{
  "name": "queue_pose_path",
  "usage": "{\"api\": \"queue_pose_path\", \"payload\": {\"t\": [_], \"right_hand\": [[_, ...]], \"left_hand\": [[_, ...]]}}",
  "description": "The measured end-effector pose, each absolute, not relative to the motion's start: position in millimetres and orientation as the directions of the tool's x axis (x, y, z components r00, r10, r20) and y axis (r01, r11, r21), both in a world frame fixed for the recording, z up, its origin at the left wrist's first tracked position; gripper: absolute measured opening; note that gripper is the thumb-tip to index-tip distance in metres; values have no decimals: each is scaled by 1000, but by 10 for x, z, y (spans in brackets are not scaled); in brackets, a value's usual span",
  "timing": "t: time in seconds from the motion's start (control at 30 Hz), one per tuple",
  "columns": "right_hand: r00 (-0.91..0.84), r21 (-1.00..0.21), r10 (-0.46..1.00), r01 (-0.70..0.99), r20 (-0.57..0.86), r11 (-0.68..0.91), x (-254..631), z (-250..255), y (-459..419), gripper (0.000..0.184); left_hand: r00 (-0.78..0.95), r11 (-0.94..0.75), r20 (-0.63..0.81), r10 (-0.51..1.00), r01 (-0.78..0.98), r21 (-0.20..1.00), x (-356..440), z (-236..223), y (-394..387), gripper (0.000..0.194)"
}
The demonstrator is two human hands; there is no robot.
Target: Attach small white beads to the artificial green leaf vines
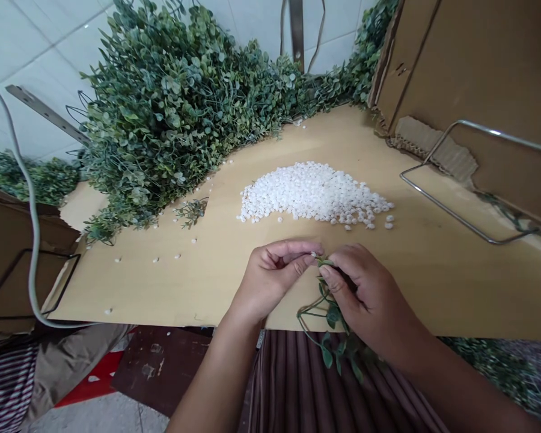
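Between the fingertips of my left hand (pixel 275 273) is a small white bead, pinched right at a leafy tip. My right hand (pixel 365 288) is closed on an artificial leaf stem (pixel 331 316), thumb and forefinger gripping near that tip. The stem's green leaves and thin loops hang below my hands, past the table's front edge. Both hands almost touch each other. Just beyond them lies a wide heap of small white beads (pixel 315 189) on the tan tabletop (pixel 234 252).
A big pile of artificial greenery (pixel 171 102) stands along the tiled wall. Cardboard boxes with metal wire frames (pixel 473 234) flank the table at right and left. A white cable (pixel 33 240) hangs at left. Stray beads and a loose sprig (pixel 192 211) lie left. Another person's leg (pixel 67 367) shows lower left.
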State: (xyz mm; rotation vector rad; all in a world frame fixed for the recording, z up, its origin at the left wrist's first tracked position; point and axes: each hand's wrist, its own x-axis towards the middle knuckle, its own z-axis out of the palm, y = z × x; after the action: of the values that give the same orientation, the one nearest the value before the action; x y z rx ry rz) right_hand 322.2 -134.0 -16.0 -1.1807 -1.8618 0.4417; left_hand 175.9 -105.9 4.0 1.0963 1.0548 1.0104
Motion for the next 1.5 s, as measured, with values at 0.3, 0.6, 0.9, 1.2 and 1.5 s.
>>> {"api": "queue_pose_path", "payload": {"t": [0.3, 0.6, 0.9, 1.2, 1.5], "right_hand": [[-184, -677, 852, 536, 490, 505, 3229, -181, -1329, 25], [-167, -687, 869, 551, 466, 474, 3217, -180, -1338, 26], [-169, -691, 868, 542, 468, 478, 3211, -201, -1325, 24], [-171, -693, 865, 534, 473, 484, 3216, -211, -1330, 25], [-225, -705, 864, 504, 451, 499, 3240, -182, -1326, 24]], "left_hand": [[222, 162, -126, 967, -152, 975, 1754, 52, -1053, 15], [264, 141, -110, 958, -103, 985, 1765, 28, -1055, 16], [243, 146, -114, 963, -117, 982, 1770, 36, -1057, 16], [248, 120, -100, 964, -70, 990, 1773, 38, -1053, 12], [257, 83, -65, 964, -60, 995, 1789, 34, -1054, 14]]}}
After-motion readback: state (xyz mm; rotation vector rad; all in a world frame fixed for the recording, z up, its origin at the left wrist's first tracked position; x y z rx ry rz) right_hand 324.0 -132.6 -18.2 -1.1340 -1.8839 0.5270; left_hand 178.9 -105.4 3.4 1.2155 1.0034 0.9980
